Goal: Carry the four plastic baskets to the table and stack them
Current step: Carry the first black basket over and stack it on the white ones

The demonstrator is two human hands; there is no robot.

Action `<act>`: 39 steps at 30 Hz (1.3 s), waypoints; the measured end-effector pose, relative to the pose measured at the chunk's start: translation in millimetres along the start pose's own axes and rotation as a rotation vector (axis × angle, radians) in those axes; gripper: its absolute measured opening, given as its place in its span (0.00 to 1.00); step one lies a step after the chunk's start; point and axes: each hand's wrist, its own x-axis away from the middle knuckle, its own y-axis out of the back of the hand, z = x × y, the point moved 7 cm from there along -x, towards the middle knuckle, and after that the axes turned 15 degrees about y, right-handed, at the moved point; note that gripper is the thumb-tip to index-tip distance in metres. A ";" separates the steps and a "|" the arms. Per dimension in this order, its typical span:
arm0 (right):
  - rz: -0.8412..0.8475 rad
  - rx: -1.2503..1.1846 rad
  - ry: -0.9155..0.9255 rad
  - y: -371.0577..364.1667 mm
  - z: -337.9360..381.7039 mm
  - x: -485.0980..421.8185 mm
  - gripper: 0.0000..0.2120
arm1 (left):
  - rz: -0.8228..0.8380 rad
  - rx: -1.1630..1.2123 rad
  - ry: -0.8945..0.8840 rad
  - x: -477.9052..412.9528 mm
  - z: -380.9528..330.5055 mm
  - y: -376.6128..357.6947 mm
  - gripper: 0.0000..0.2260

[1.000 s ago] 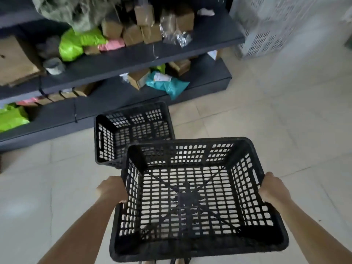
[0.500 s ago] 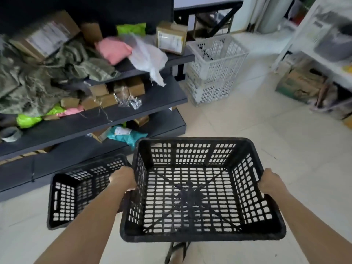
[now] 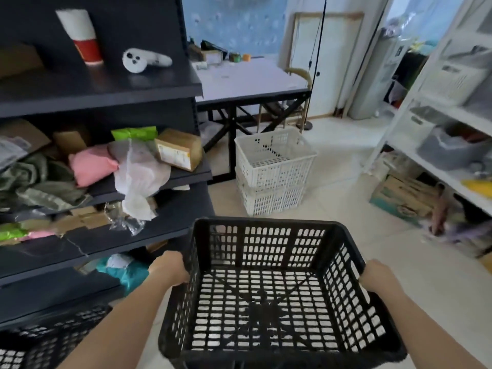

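Head view: left hand (image 3: 169, 270) and right hand (image 3: 378, 275) grip empty black basket (image 3: 266, 243), fingers curled over its rims.

1. Two black baskets (image 3: 269, 312) (image 3: 45, 339)
2. Two white baskets (image 3: 274, 161) (image 3: 271, 198), one on top of the other
3. Two hands (image 3: 169, 270) (image 3: 378, 276)
4. One paper cup (image 3: 83, 35)
5. One white controller (image 3: 145, 59)
6. One table (image 3: 253, 78)
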 end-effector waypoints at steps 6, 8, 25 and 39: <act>-0.004 0.010 0.044 98.7 -39.8 -131.6 0.18 | 0.014 0.056 -0.011 -2.9 -123.7 54.7 0.12; -0.008 0.039 0.073 130.4 -36.7 -170.4 0.17 | 0.029 0.105 0.001 -12.5 -157.2 70.9 0.08; 0.036 0.181 0.256 355.2 68.8 -528.1 0.14 | 0.020 0.269 0.048 -223.5 -420.5 272.7 0.08; 0.102 -0.001 0.411 402.0 185.4 -800.6 0.04 | -0.011 0.332 0.175 -409.5 -521.8 350.4 0.18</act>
